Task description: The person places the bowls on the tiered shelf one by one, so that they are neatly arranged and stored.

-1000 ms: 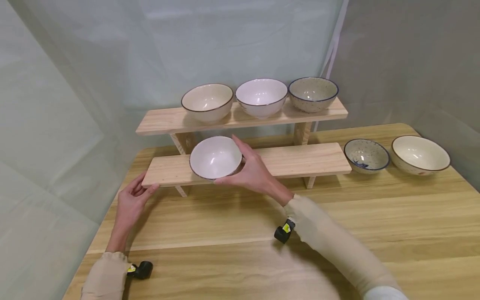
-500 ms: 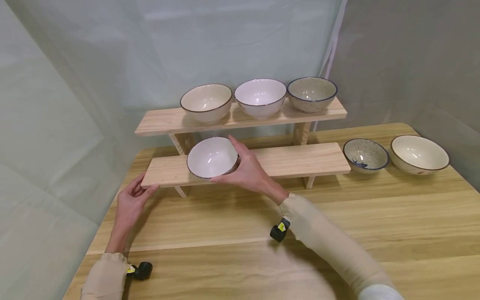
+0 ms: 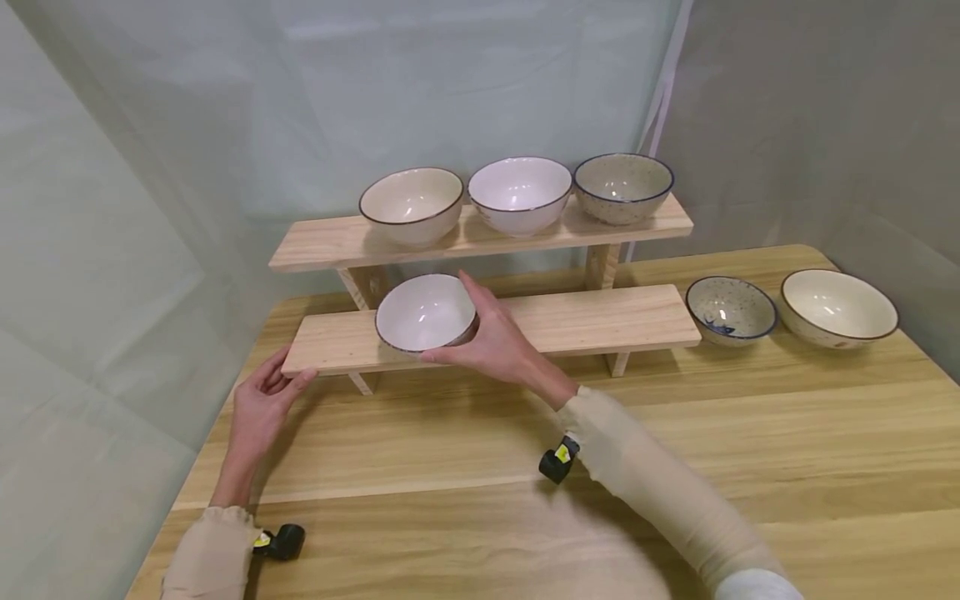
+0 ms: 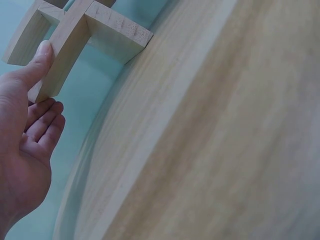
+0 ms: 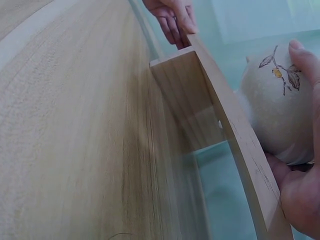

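Note:
In the head view my right hand (image 3: 491,337) grips a white bowl (image 3: 425,312) with a dark rim by its right side, thumb in front and fingers behind. The bowl is at the lower shelf (image 3: 600,321) of a two-tier wooden stand, left of its middle. A leafy branch with a yellow fruit decorates the bowl's outside (image 5: 280,100) in the right wrist view, where the bowl overlaps the shelf board. My left hand (image 3: 260,404) holds the left end of that lower shelf, its thumb (image 4: 44,52) on the board's edge and its other fingers curled at the end.
On the upper shelf (image 3: 322,242) stand a cream bowl (image 3: 412,208), a white bowl (image 3: 521,196) and a speckled grey bowl (image 3: 624,190). Right of the stand, on the wooden table (image 3: 450,500), sit a blue-patterned speckled bowl (image 3: 731,310) and a wide cream bowl (image 3: 838,308).
My right hand has shifted the white bowl slightly left along the lower shelf, mostly in the first half second. My left hand keeps its hold on the shelf end.

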